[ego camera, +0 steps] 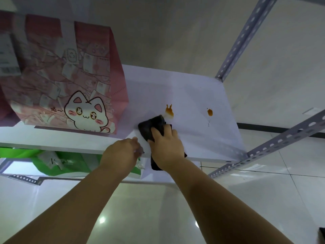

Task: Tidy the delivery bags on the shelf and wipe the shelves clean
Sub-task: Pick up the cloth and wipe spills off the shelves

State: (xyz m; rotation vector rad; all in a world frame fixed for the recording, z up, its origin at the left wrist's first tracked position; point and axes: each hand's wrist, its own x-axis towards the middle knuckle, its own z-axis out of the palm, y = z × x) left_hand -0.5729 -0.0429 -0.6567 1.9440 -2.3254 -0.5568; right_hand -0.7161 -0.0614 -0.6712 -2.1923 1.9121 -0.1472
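- A glossy pale tiled floor point(263, 199) lies below, with a bright glint point(102, 220) on it.
- A grey wall point(158, 32) stands behind.
- A dark strip point(260, 127) runs along the wall's foot at right.

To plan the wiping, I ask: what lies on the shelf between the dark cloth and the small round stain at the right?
In the head view, the larger orange stain, beside the dark cloth, then bare shelf.

Faint "喵~" on pink bag point(61, 76); white label point(8, 55) illegible.
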